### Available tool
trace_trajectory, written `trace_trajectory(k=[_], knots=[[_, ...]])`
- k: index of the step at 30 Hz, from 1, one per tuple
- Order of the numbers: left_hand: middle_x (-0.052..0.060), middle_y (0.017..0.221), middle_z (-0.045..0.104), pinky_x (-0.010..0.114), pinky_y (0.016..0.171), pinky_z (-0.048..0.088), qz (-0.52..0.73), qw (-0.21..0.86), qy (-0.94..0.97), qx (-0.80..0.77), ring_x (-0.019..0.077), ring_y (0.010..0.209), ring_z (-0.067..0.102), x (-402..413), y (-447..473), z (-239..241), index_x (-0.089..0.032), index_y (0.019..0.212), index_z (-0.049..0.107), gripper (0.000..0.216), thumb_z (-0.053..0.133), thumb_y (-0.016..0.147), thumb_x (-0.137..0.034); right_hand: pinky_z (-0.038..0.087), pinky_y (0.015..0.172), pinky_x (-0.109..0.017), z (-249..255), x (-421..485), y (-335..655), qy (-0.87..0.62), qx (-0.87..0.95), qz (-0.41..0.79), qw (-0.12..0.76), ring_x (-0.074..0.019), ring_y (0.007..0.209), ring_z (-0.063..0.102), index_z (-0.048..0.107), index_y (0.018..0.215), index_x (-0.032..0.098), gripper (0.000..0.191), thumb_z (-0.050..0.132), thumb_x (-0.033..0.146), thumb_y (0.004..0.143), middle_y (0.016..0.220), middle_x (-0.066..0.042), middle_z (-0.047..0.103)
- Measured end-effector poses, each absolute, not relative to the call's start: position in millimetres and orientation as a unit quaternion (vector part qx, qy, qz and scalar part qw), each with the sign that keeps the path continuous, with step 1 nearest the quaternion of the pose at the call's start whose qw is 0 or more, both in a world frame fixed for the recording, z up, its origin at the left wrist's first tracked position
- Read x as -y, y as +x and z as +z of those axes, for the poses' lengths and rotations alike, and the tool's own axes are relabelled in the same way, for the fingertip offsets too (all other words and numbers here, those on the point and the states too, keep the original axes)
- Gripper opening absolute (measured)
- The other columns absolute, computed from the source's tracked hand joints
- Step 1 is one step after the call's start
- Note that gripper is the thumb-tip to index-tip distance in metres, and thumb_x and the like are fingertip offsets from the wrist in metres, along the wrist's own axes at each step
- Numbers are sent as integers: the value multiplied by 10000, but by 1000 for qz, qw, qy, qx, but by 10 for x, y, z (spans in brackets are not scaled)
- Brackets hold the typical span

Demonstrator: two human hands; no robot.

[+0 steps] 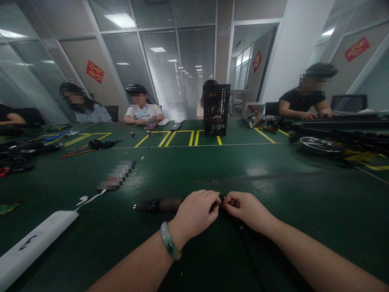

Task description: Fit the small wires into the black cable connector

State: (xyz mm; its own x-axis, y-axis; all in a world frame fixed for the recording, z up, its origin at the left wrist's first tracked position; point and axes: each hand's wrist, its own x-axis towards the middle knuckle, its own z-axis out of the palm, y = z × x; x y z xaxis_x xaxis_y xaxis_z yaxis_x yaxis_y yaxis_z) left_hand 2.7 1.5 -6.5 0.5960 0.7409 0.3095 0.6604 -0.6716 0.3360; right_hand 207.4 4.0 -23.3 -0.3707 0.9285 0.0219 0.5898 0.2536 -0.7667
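Observation:
On the green table lies an electric screwdriver, a dark cylinder with a brown grip and a metal tip pointing left. My left hand, with a green bangle at the wrist, is closed over its rear end, and that end is hidden under the fingers. Just to the right, my right hand pinches a small dark end between thumb and forefinger, almost touching my left fingertips. A black cable runs from under the right hand toward me. The exact join between the two hands cannot be seen.
A long white box with a white cord leads to a blurred phone-like object at left. Cable bundles lie farther back. A black computer case stands across the table. Several people sit around; dark parts pile up at right.

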Motion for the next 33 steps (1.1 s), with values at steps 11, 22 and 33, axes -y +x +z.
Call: trace_trajectory(k=[11, 22, 33], knots=[[9, 1187, 601, 374, 921, 457, 210, 97, 882, -411, 191, 1046, 571, -12, 21, -51, -219, 949, 564, 103, 586, 849, -228, 396, 566, -221, -176, -27, 2064, -512, 750, 348, 233, -138, 649, 598, 648, 838, 202, 130, 562, 299, 850, 733, 9, 672], [-9, 1210, 595, 385, 928, 447, 211, 90, 888, -399, 190, 1047, 570, -19, 25, -55, -228, 940, 572, 98, 565, 848, -194, 394, 560, -211, -172, -22, 2050, -508, 750, 346, 245, -129, 636, 590, 643, 827, 191, 121, 563, 281, 845, 712, 14, 660], [38, 1247, 572, 392, 936, 450, 205, 88, 874, -431, 216, 1102, 554, -6, 27, -53, -215, 972, 556, 144, 601, 838, -245, 402, 559, -216, -196, -21, 2057, -505, 748, 352, 248, -133, 634, 596, 646, 838, 188, 130, 557, 282, 847, 721, 5, 671]])
